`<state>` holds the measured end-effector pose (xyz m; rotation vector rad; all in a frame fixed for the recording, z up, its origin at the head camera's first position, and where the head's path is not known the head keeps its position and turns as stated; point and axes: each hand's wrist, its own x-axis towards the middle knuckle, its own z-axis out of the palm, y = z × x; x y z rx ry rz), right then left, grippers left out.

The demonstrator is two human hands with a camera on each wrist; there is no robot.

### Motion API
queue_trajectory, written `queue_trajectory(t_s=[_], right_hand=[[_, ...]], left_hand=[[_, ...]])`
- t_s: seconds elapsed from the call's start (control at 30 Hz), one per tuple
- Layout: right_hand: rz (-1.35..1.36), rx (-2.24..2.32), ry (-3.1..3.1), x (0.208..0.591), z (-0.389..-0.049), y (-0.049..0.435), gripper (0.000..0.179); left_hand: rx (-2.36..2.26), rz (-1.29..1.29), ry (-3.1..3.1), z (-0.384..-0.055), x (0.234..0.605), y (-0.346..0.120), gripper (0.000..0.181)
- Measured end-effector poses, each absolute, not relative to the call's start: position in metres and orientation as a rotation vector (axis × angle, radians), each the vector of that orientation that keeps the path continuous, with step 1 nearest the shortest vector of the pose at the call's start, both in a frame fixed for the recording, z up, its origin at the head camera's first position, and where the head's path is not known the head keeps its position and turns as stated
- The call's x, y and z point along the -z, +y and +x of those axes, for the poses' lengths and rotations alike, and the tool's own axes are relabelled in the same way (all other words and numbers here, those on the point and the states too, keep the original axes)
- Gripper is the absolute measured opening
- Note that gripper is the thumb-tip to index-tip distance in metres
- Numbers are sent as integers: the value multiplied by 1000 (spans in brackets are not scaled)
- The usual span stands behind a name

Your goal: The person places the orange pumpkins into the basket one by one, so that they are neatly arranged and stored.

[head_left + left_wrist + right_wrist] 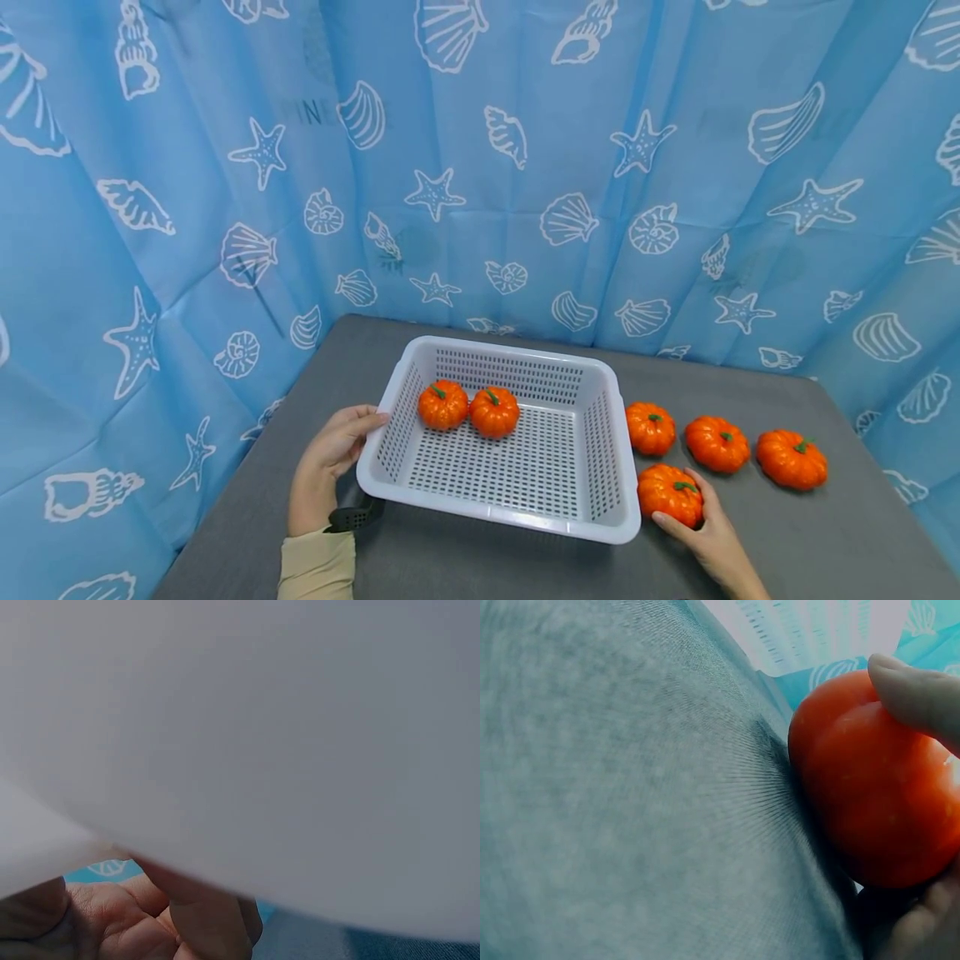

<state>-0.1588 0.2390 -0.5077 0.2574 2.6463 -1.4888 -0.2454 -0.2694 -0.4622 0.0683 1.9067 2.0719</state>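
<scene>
A white plastic basket (517,510) with slotted walls stands on the grey table, two small orange pumpkins (443,405) side by side near its back left. My left hand (339,442) grips the basket's left rim, thumb on top; in the left wrist view the basket's blurred white side hides much of that hand (142,919). Just right of the basket, my right hand (708,533) holds another orange pumpkin (670,493) with a green stem, thumb and fingers around its sides. The right wrist view shows this pumpkin (874,784) low at the grey cloth surface.
Behind the held pumpkin, three more pumpkins stand in a row: one close to the basket's right wall (650,428), a middle pumpkin (717,444) and a right one (791,460). A blue curtain (480,183) with white shells hangs along the back and sides of the grey table (450,554).
</scene>
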Motion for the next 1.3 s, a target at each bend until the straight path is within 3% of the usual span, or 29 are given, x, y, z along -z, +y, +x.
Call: queue_trajectory(t_s=[0.5, 1.3], right_hand=[[238, 1448, 2724, 501, -158, 245, 85], [256, 1445, 2754, 430, -175, 239, 97]], left_hand=[[-2081, 124, 1875, -246, 461, -271, 42], [-2082, 90, 1888, -245, 461, -270, 43]])
